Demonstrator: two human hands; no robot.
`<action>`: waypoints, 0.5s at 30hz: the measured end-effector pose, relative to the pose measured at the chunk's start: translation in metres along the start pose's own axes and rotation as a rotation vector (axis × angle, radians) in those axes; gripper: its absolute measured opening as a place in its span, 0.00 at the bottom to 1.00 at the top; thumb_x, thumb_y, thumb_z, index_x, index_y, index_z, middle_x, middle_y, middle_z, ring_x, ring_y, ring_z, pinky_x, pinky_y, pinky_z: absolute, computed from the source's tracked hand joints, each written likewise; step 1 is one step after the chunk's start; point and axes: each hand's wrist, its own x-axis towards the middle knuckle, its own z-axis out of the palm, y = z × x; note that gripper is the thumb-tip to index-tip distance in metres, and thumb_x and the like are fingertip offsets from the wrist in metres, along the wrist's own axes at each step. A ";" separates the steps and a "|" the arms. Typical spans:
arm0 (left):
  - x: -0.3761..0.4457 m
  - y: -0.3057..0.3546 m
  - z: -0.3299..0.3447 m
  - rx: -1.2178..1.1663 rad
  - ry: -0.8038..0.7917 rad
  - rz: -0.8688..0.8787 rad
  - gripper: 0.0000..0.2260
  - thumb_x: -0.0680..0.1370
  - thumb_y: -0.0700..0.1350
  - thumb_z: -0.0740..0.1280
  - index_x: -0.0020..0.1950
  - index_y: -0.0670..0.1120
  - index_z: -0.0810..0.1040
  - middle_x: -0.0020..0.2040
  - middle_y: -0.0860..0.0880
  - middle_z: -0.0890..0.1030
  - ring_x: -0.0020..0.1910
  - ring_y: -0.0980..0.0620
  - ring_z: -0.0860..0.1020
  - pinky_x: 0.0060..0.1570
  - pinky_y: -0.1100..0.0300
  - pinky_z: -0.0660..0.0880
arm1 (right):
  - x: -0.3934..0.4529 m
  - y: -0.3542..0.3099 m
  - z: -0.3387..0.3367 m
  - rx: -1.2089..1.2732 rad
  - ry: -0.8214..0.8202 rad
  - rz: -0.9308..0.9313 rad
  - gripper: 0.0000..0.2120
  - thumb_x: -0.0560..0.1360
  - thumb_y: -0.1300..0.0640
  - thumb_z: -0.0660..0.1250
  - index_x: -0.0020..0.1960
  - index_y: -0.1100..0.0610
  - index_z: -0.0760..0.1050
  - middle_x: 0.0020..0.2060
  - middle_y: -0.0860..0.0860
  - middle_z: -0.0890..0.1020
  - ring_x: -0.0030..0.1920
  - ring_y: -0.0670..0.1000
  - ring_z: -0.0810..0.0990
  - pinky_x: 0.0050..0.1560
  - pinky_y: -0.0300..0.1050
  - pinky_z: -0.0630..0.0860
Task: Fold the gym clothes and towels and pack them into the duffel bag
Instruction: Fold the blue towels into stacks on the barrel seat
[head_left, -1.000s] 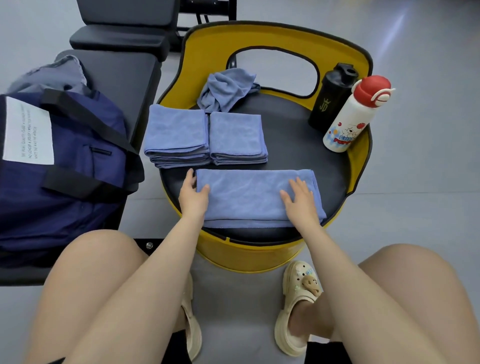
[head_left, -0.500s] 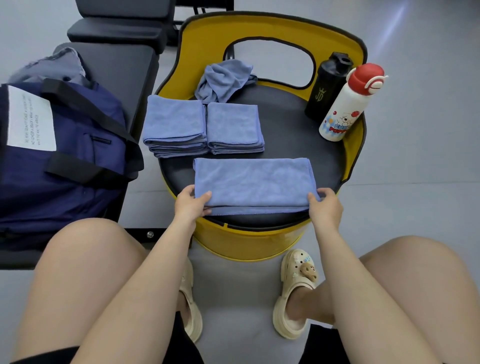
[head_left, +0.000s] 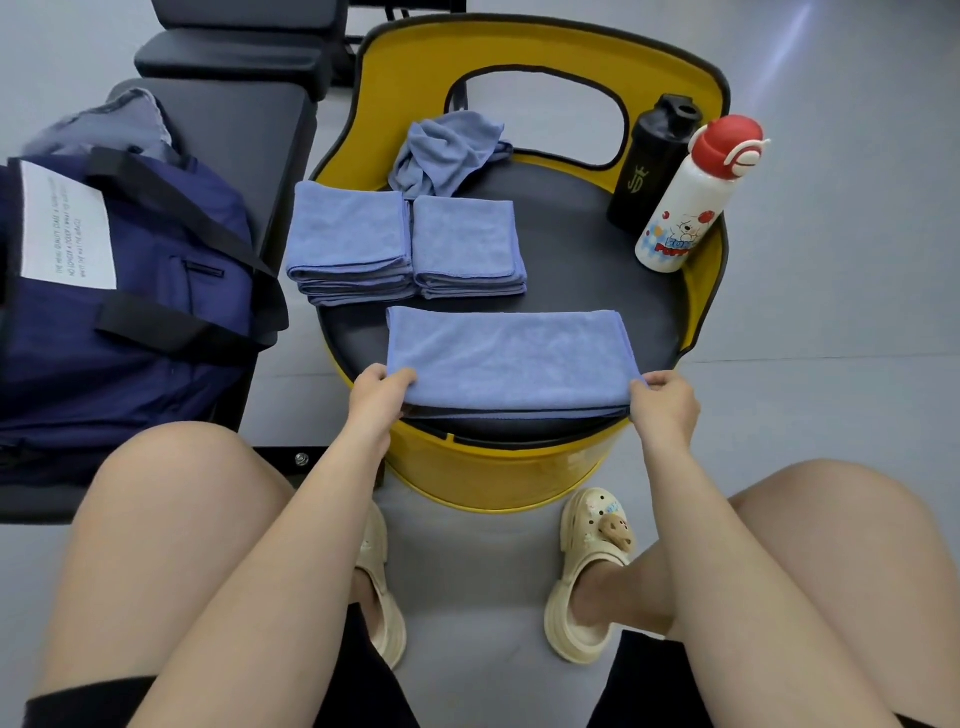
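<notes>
A half-folded blue towel (head_left: 511, 356) lies across the front of the black seat of a yellow drum chair (head_left: 587, 291). My left hand (head_left: 378, 393) pinches its near left corner and my right hand (head_left: 664, 400) pinches its near right corner, lifting the near edge slightly. Behind it sit two stacks of folded blue towels (head_left: 350, 241) (head_left: 466, 247). A crumpled blue towel (head_left: 448, 148) lies at the back of the seat. The navy duffel bag (head_left: 119, 306) rests on a black bench at the left, with grey clothing (head_left: 111, 124) behind it.
A black shaker bottle (head_left: 652, 161) and a white bottle with a red cap (head_left: 693, 202) stand at the seat's right rim. The black bench (head_left: 244, 130) runs along the left. My bare knees and cream clogs (head_left: 589, 577) are below the chair on the grey floor.
Both hands slid from pressing flat on the towel's top to its near corners and now pinch them. The near edge has lifted a little off the seat.
</notes>
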 end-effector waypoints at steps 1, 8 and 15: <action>0.001 -0.001 0.000 0.026 0.014 0.009 0.03 0.76 0.41 0.63 0.45 0.44 0.69 0.45 0.46 0.74 0.47 0.47 0.73 0.48 0.53 0.73 | 0.000 0.001 0.000 -0.018 -0.009 -0.005 0.06 0.75 0.62 0.61 0.51 0.58 0.75 0.50 0.56 0.80 0.46 0.55 0.76 0.43 0.45 0.71; 0.001 -0.004 0.002 0.244 0.094 0.142 0.16 0.75 0.34 0.63 0.62 0.43 0.67 0.56 0.44 0.74 0.48 0.49 0.73 0.36 0.63 0.69 | -0.002 -0.005 0.003 -0.356 -0.066 -0.106 0.18 0.72 0.61 0.66 0.61 0.55 0.71 0.58 0.54 0.74 0.56 0.57 0.74 0.51 0.52 0.74; -0.001 -0.003 0.032 0.896 0.242 0.656 0.22 0.78 0.35 0.58 0.72 0.43 0.66 0.71 0.44 0.65 0.70 0.44 0.63 0.67 0.52 0.62 | -0.016 -0.028 0.037 -0.230 -0.150 -0.502 0.16 0.79 0.61 0.59 0.66 0.58 0.74 0.65 0.52 0.75 0.64 0.53 0.73 0.61 0.43 0.68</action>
